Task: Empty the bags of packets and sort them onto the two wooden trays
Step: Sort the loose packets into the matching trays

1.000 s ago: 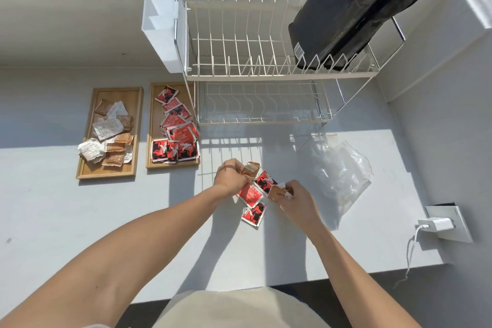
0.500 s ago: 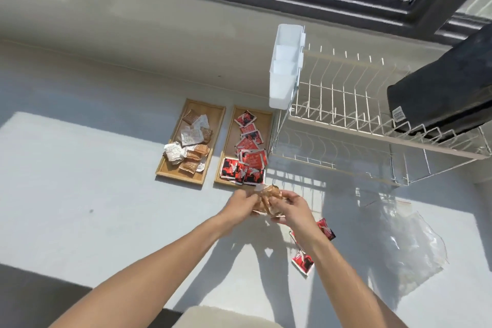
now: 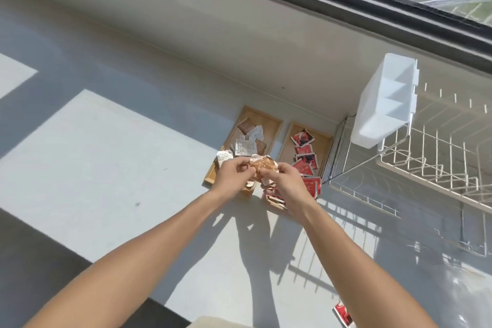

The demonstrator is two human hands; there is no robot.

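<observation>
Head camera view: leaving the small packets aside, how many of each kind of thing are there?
Light rectangular wooden trays: 2
White wire dish rack: 1
White plastic cutlery holder: 1
Bare hands, left hand and right hand, both gripping a crumpled brown foil packet: 2
Total: 6

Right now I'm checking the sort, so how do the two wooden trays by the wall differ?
The left wooden tray holds brown and white packets; the right wooden tray holds red packets. The left tray's near end is hidden behind the left hand; the right tray's is hidden behind the right hand. Both are shallow, rectangular and lie side by side.
</observation>
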